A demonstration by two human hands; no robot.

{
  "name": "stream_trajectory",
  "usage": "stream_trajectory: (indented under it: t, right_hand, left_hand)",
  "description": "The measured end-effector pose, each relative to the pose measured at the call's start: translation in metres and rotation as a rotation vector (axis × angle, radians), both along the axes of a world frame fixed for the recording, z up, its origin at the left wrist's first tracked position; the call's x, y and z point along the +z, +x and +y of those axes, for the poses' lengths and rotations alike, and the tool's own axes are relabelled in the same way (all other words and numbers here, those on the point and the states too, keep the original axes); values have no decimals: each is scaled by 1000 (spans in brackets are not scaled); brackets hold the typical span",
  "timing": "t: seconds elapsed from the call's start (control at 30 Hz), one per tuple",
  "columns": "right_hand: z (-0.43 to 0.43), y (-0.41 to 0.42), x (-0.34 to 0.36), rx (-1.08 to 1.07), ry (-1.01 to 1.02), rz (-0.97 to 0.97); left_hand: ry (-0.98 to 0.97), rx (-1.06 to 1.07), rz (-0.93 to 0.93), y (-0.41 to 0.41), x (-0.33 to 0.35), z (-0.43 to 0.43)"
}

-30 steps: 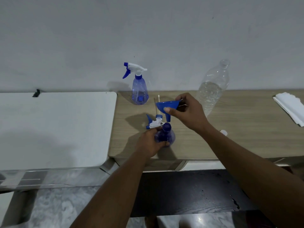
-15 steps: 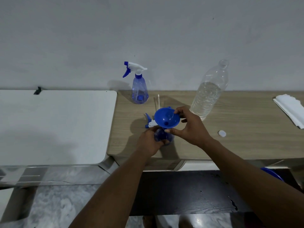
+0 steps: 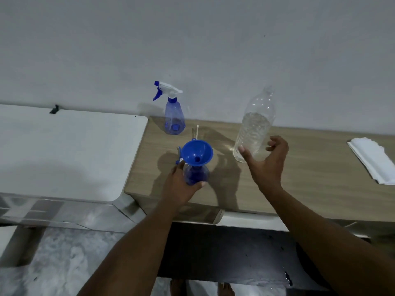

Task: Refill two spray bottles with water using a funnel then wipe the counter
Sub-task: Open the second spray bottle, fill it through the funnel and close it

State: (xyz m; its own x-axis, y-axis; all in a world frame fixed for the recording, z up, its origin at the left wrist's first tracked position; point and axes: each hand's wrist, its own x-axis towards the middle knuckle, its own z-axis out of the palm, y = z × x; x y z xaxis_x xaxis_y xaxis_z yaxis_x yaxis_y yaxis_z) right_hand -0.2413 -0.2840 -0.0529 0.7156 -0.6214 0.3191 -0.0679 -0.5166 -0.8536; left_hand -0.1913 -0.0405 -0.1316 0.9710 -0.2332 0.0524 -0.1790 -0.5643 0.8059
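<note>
In translucent bottle [image 3: 195, 175], conical blue funnel [image 3: 197, 152]

a plain grey wall [image 3: 192, 39] fills the upper half of the view. at the left lies a white tabletop [image 3: 64, 150] with rounded corners, its far edge against the wall. a small black clip [image 3: 55, 109] sits at that far edge, tilted. a shiny metal frame [image 3: 53, 212] runs under the near edge of the tabletop. below it shows a mottled grey floor [image 3: 64, 263]. to the right of the floor lies a dark, scuffed board [image 3: 224, 253].
</note>
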Motion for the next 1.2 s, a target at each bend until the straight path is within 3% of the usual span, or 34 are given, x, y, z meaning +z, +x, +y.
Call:
stream_trajectory:
  t: [0.13,0.3,0.4,0.57,0.7,0.97,1.2]
  right_hand:
    - [-36,24,9,42,132,112]
    - [-62,67,29,222,149,192]
    - [-65,82,28,225,129,214]
    - [-61,84,24,165,35,161]
    - [-64,74,30,290,-97,163]
    - [-59,59,67,718,-359,441]
    - [-36,51,89,893,-583,618]
  left_hand:
    - [-14,23,25,-6,-2,-9]
    - [-15,48,1,-14,-6,-16]
    - [-31,94,-4,-18,-7,-17]
    - [-23,115,4,-20,-2,-20]
    - [-33,113,53,-16,2,-21]
    - [-29,4,19,-6,10,-17]
    - [32,-42,26,7,11,-4]
